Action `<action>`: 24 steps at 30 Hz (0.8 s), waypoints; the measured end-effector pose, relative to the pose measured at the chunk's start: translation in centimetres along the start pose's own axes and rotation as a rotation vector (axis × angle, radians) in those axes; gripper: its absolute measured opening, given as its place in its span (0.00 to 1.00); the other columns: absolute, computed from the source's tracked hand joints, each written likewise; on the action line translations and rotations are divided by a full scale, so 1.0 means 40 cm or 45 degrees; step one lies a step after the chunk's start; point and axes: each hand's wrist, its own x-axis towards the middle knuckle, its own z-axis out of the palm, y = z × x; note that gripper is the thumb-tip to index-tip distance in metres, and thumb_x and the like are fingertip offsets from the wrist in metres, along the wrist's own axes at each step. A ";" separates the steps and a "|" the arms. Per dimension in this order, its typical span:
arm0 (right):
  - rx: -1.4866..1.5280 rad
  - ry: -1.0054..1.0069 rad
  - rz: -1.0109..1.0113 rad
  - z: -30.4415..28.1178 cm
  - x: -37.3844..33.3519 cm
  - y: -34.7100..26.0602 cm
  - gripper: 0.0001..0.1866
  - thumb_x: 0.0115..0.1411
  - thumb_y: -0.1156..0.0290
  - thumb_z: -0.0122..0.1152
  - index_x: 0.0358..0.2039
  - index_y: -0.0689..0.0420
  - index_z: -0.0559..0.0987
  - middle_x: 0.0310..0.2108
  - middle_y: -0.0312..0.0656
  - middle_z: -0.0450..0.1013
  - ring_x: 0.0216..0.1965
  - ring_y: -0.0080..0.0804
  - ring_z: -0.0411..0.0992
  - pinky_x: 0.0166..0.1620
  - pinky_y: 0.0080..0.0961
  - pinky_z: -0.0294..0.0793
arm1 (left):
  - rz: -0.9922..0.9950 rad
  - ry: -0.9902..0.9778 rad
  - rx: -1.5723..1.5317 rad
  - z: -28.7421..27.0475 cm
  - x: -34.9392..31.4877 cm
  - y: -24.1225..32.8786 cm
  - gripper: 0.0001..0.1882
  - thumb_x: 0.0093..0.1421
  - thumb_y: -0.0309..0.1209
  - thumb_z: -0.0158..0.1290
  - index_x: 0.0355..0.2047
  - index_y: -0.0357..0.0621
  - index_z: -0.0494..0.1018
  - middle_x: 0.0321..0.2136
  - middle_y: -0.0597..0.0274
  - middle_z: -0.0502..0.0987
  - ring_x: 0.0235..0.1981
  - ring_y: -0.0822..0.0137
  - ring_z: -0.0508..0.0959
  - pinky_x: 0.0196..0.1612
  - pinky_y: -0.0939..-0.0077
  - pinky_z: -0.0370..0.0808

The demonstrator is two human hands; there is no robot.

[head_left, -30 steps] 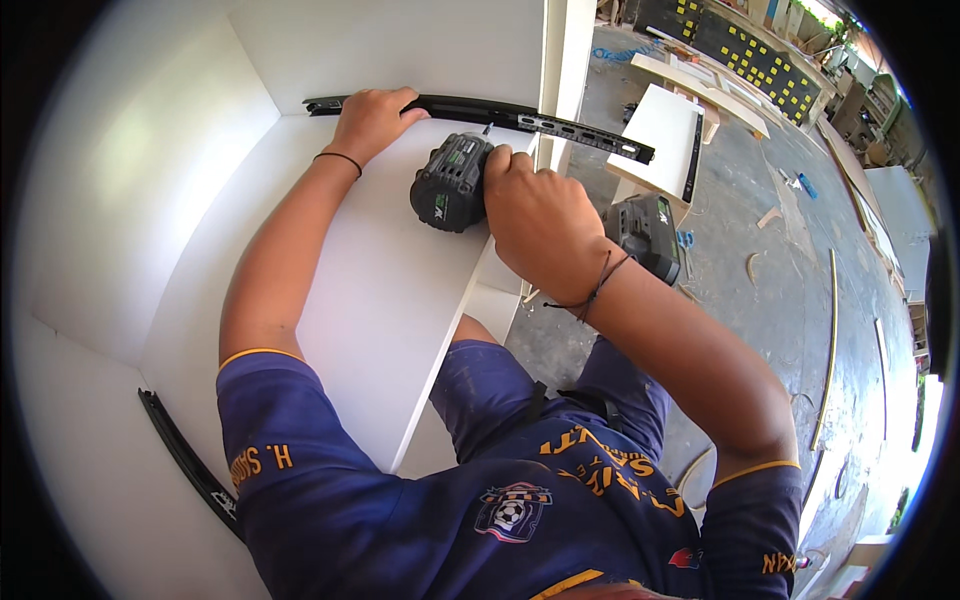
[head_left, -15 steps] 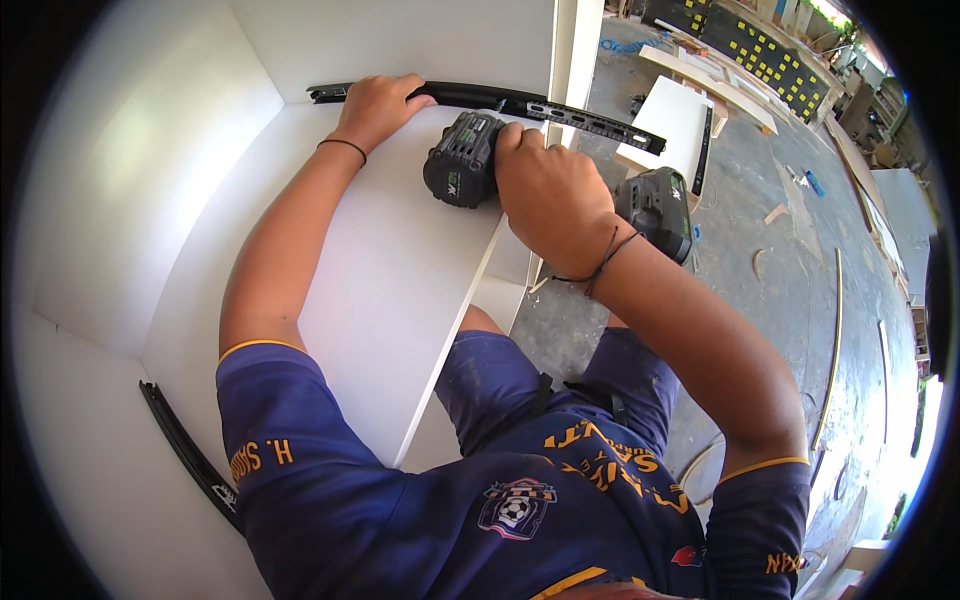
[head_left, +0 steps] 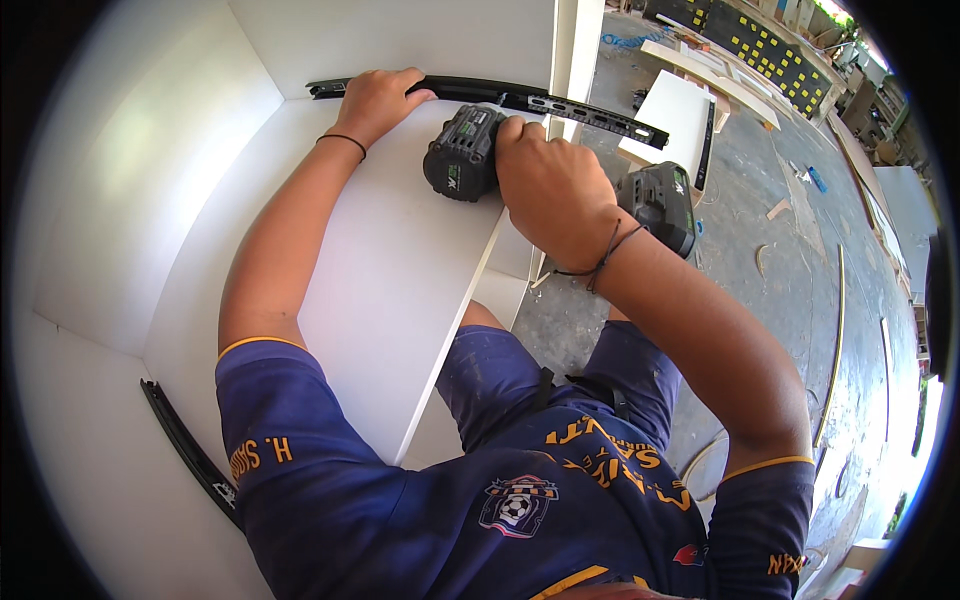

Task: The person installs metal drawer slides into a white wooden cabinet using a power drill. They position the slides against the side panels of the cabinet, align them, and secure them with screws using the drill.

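A black metal drawer slide [head_left: 500, 95] lies along the white cabinet side panel [head_left: 480, 45] just above the white shelf [head_left: 400, 230], its perforated end sticking out past the cabinet's front edge. My left hand [head_left: 376, 104] is closed over the slide near its inner end, thumb pointing along it. My right hand [head_left: 556, 185] grips the handle of a black cordless drill [head_left: 465, 155]. The drill's nose points at the slide, and its tip seems to meet it; the exact contact is too small to make out. The drill's battery [head_left: 660, 205] shows below my right wrist.
A second drawer slide [head_left: 185, 440] is fixed along the opposite cabinet panel [head_left: 110, 430]. Beyond the cabinet, a white board [head_left: 668, 115] with a black slide on its edge lies on the right. Wood strips and scraps [head_left: 778, 209] are scattered over the concrete floor [head_left: 740, 330].
Little differs. The drill and my right hand have shifted very slightly in the picture, along with a small shift of the whole view. My left hand keeps its hold on the slide.
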 end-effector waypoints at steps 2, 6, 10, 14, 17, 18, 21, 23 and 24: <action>0.003 -0.006 0.005 0.001 -0.001 0.001 0.13 0.51 0.78 0.54 0.37 0.68 0.67 0.31 0.50 0.74 0.29 0.41 0.78 0.28 0.28 0.78 | -0.013 -0.010 -0.012 0.000 0.000 0.002 0.18 0.52 0.48 0.60 0.34 0.48 0.79 0.25 0.56 0.80 0.28 0.53 0.79 0.33 0.63 0.76; -0.056 0.048 -0.033 0.001 -0.003 0.002 0.16 0.52 0.74 0.56 0.39 0.71 0.70 0.29 0.48 0.75 0.28 0.35 0.79 0.28 0.24 0.78 | -0.022 -0.023 -0.010 -0.003 -0.001 0.001 0.18 0.52 0.48 0.60 0.34 0.48 0.79 0.25 0.55 0.80 0.29 0.53 0.79 0.33 0.63 0.76; -0.051 0.053 -0.034 0.002 -0.003 0.002 0.16 0.51 0.74 0.57 0.38 0.71 0.70 0.29 0.48 0.75 0.27 0.35 0.79 0.28 0.24 0.78 | 0.032 0.051 -0.031 0.011 -0.002 -0.009 0.17 0.51 0.47 0.60 0.32 0.48 0.78 0.22 0.56 0.78 0.27 0.53 0.79 0.31 0.62 0.75; -0.001 0.033 -0.018 0.001 -0.003 0.001 0.13 0.51 0.78 0.54 0.37 0.68 0.67 0.31 0.50 0.74 0.29 0.41 0.78 0.27 0.28 0.77 | 0.069 0.137 -0.067 0.011 -0.003 -0.006 0.16 0.51 0.47 0.60 0.29 0.48 0.76 0.20 0.57 0.77 0.25 0.53 0.78 0.29 0.61 0.75; -0.063 0.031 -0.017 -0.003 -0.001 -0.001 0.17 0.51 0.73 0.58 0.39 0.72 0.70 0.29 0.47 0.75 0.28 0.34 0.79 0.29 0.23 0.78 | 0.002 -0.015 -0.005 -0.001 0.003 0.002 0.18 0.53 0.48 0.59 0.34 0.48 0.79 0.26 0.55 0.80 0.30 0.53 0.80 0.35 0.63 0.76; -0.049 0.035 -0.006 -0.004 0.000 -0.003 0.18 0.50 0.73 0.58 0.40 0.72 0.70 0.30 0.47 0.75 0.29 0.34 0.79 0.29 0.23 0.78 | 0.002 -0.014 -0.006 -0.006 0.003 0.006 0.18 0.53 0.48 0.59 0.34 0.48 0.79 0.26 0.55 0.80 0.30 0.53 0.80 0.35 0.63 0.76; -0.034 0.014 0.023 -0.008 0.005 -0.009 0.20 0.50 0.73 0.59 0.41 0.72 0.70 0.30 0.47 0.76 0.31 0.34 0.78 0.30 0.23 0.79 | -0.034 -0.079 0.009 -0.015 0.006 0.012 0.18 0.53 0.48 0.58 0.35 0.48 0.79 0.26 0.55 0.80 0.30 0.53 0.80 0.35 0.62 0.76; -0.026 -0.015 0.041 -0.007 0.010 -0.011 0.21 0.50 0.73 0.59 0.42 0.72 0.70 0.30 0.46 0.76 0.32 0.33 0.78 0.30 0.23 0.79 | -0.046 -0.085 0.016 -0.014 0.002 0.010 0.18 0.53 0.48 0.58 0.35 0.48 0.79 0.26 0.55 0.80 0.29 0.53 0.80 0.35 0.62 0.76; -0.022 -0.008 0.050 -0.005 0.012 -0.013 0.21 0.50 0.73 0.59 0.43 0.72 0.70 0.31 0.46 0.76 0.32 0.33 0.78 0.30 0.22 0.79 | -0.045 -0.088 0.017 -0.011 0.001 0.008 0.18 0.53 0.48 0.58 0.35 0.48 0.79 0.26 0.55 0.80 0.29 0.53 0.80 0.35 0.62 0.76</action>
